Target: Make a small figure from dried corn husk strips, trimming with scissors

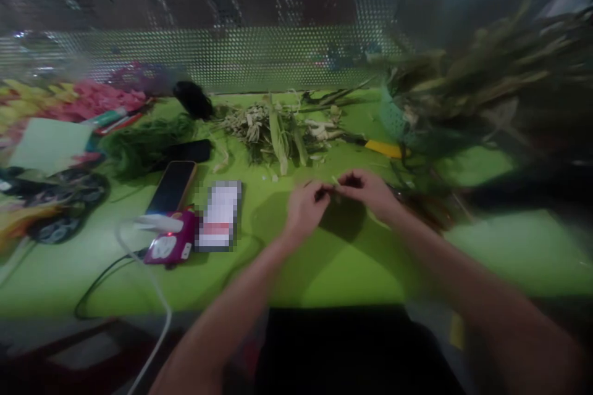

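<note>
over a bright-green bench (333, 274), left hand (306, 211) and right hand (369, 192) pinch a blurred pale-green strip (335, 181) between closed fingers, near dry greenish husks (278, 141).

Right of the white phone (220, 216), the scrap (335, 181) between the fingers (348, 189) is too small to identify. The phone's screen is pixelated; far right of it, leaves (491, 65) blur and run past the frame's edge.

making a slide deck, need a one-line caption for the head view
Left hand and right hand work at a small pale-green piece over a green tabletop, with plant trimmings beyond.
</note>
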The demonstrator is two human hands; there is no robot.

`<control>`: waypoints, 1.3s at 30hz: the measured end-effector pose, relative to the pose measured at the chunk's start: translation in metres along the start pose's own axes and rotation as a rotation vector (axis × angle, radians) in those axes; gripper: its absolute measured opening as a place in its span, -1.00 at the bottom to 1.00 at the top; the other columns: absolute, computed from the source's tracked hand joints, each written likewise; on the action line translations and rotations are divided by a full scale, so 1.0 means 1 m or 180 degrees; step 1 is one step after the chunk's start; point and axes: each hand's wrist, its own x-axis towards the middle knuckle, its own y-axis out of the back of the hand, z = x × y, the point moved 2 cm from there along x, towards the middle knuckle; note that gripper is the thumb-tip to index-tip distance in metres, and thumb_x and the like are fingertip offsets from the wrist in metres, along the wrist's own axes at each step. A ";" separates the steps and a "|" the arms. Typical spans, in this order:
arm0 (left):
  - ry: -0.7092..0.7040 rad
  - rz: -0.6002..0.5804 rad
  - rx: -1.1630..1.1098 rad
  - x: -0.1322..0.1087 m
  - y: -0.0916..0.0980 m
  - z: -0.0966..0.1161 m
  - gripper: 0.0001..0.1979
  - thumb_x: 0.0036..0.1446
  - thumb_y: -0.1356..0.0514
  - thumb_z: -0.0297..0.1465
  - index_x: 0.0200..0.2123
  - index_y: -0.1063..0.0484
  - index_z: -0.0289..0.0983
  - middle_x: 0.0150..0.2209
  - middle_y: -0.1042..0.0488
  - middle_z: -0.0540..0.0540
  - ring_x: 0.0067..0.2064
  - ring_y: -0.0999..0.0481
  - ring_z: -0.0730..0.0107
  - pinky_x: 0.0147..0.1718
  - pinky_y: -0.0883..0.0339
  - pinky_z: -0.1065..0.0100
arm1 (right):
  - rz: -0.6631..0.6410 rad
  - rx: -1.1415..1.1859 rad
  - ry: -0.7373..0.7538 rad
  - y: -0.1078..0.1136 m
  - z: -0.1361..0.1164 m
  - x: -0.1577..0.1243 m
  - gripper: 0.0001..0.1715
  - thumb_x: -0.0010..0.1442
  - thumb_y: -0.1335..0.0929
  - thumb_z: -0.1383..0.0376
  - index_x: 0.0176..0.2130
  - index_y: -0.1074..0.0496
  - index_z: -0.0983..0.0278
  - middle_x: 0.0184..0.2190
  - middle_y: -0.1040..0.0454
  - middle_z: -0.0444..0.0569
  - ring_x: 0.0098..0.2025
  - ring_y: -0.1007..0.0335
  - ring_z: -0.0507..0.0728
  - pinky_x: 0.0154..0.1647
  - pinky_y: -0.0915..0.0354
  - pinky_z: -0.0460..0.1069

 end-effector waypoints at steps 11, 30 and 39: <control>-0.0049 0.0187 -0.0533 0.000 -0.003 -0.014 -0.93 0.13 -0.24 -0.43 -0.34 -0.54 -0.24 -0.36 -0.58 -0.06 -0.34 -0.52 0.39 -0.32 -0.41 0.33 | -0.0007 -0.0385 0.0529 -0.002 0.008 0.003 -0.70 -0.01 -0.50 0.15 -0.31 -0.49 0.29 -0.41 -0.55 -0.08 -0.36 -0.41 0.08 -0.29 -0.31 -0.01; 0.0051 -0.0293 -0.0387 0.002 0.011 0.001 -0.96 0.20 -0.17 -0.40 -0.29 -0.39 -0.24 -0.29 -0.51 -0.09 -0.24 -0.47 0.34 -0.23 -0.33 0.29 | 0.0226 -0.0289 0.0646 -0.004 -0.001 -0.004 -0.65 0.10 -0.46 0.05 -0.31 -0.48 0.29 -0.39 -0.55 -0.05 -0.35 -0.44 0.09 -0.29 -0.33 -0.01; 0.0373 -0.0550 -0.0355 0.003 0.003 -0.010 -0.74 0.31 -0.06 -0.29 -0.42 -0.32 -0.24 -0.44 -0.37 -0.02 -0.37 -0.32 0.37 -0.35 -0.16 0.33 | -0.0122 -0.0644 0.0846 -0.003 -0.006 -0.005 -0.70 0.05 -0.48 0.31 -0.16 -0.50 0.26 -0.24 -0.60 -0.03 -0.22 -0.51 0.13 -0.15 -0.38 0.02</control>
